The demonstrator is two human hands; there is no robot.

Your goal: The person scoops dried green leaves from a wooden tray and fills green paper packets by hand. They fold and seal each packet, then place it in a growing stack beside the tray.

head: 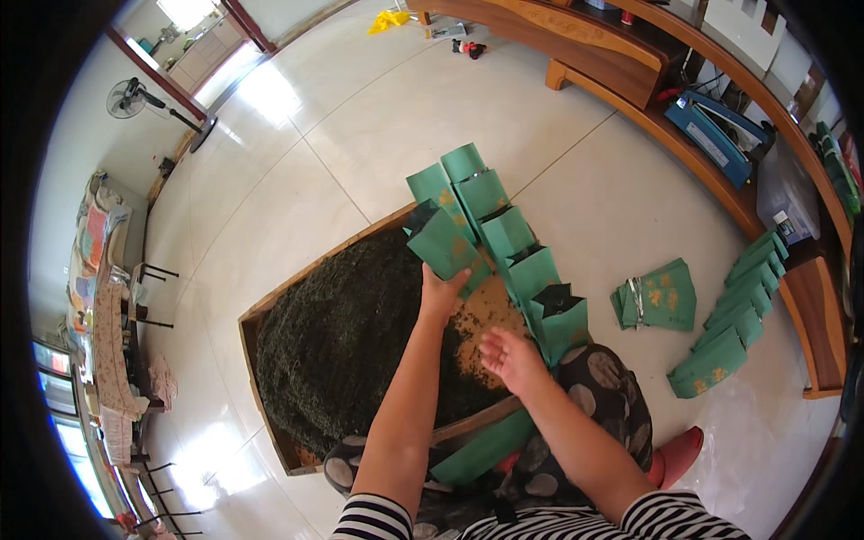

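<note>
My left hand [440,297] grips the lower part of a green paper-like bag [439,237] with gold print. Its open top leans away from me and shows a dark inside. My right hand [511,359] holds nothing, fingers loosely curled and apart, over the bare corner of a shallow wooden tray [491,307]. A large heap of dark, dried, tea-like leaves [331,337] fills most of that tray. Along its right side several open green bags [530,266] stand in a row; dark contents show in the nearest one. Another green bag [482,449] lies across my lap.
On the tiled floor to the right lie a banded stack of flat green bags [658,297] and an overlapping row of more [725,331]. A wooden cabinet [715,196] curves along the right. A standing fan [169,111] and a cloth-covered table [111,344] are at left.
</note>
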